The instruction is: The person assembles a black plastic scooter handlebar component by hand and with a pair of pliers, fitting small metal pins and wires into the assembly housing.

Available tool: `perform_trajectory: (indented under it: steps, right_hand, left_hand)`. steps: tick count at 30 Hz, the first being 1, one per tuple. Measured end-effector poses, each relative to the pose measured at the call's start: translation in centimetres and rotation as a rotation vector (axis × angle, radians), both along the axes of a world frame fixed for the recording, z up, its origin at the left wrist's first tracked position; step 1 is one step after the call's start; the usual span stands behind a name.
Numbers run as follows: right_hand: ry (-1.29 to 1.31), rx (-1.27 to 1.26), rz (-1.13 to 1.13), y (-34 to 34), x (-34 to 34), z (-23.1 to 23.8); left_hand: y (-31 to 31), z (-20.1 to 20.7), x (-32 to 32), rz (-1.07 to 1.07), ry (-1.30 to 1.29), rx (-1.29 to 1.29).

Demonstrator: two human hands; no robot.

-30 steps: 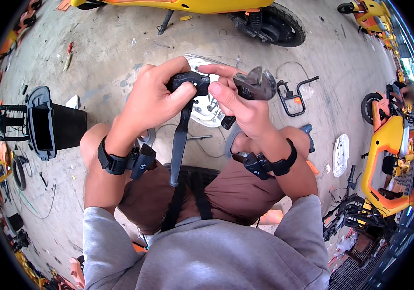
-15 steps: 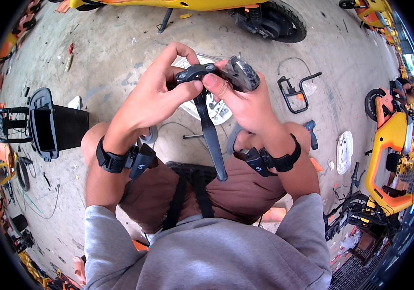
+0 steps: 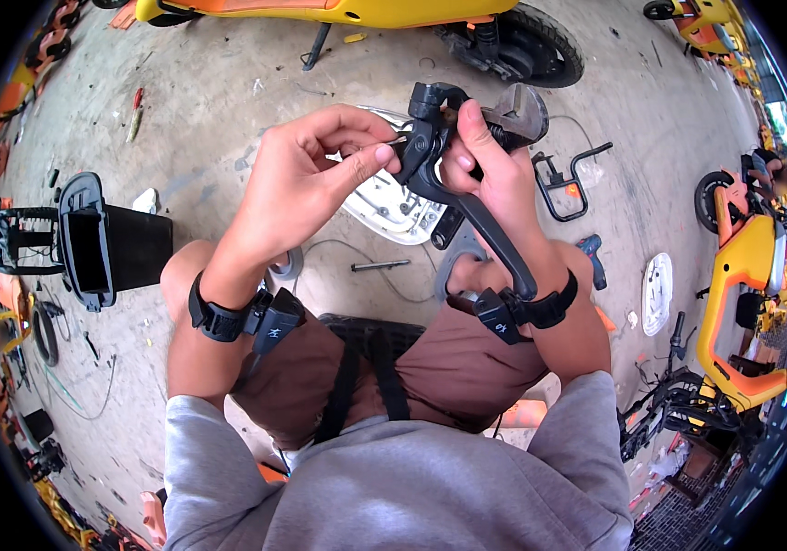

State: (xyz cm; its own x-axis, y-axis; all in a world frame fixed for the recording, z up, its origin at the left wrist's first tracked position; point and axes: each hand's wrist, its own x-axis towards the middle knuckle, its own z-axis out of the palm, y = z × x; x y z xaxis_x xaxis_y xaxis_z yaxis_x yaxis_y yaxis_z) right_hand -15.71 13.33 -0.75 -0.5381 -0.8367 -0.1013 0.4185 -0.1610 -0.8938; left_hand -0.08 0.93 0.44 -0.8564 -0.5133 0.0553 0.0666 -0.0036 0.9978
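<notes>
A black brake lever (image 3: 478,220) with its clamp is held up in front of me, its long blade slanting down to the right over my forearm. My right hand (image 3: 499,174) is closed round the lever body and also keeps hold of an adjustable wrench (image 3: 524,115), whose grey jaws stick out past the thumb. On the lever's left side, my left hand (image 3: 320,165) pinches at its end with thumb and forefinger. A small, thin piece shows between those fingertips, too small to name. Below the lever lies a white plastic panel (image 3: 384,216) on the floor.
A yellow scooter (image 3: 338,11) stands ahead and another yellow scooter frame (image 3: 719,321) at the right. A black bin-like box (image 3: 132,243) lies left. A black bracket (image 3: 563,188), a drill-like tool (image 3: 592,260), and a metal rod (image 3: 379,265) lie on the concrete.
The brake lever has been turned, its clamp now upward and its blade swung right. My left fingers have moved to its left end; the wrench has turned in my right hand.
</notes>
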Motion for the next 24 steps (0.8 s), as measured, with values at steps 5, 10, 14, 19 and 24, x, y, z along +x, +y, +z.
perform_trajectory:
  steps: [5,10,14,19,24]
  right_hand:
    - [0.053,0.076,0.039,0.0,0.2,0.4]
    - [0.097,0.035,-0.041,-0.1,0.2,0.0]
    - [0.182,0.079,-0.131,0.2,0.6,-0.3]
    - [0.396,0.084,-0.194,-0.1,1.1,-0.8]
    - [0.426,0.111,-0.193,0.1,1.4,-0.4]
  left_hand:
    - [0.8,-0.6,-0.3,0.055,0.062,-0.096]
    - [1.0,-0.5,-0.4,0.109,0.014,-0.31]
    - [1.5,-0.2,-0.3,0.165,-0.027,-0.632]
    - [1.4,-1.5,-0.4,0.255,0.046,-0.654]
    - [1.0,-0.2,-0.5,0.123,-0.07,-0.012]
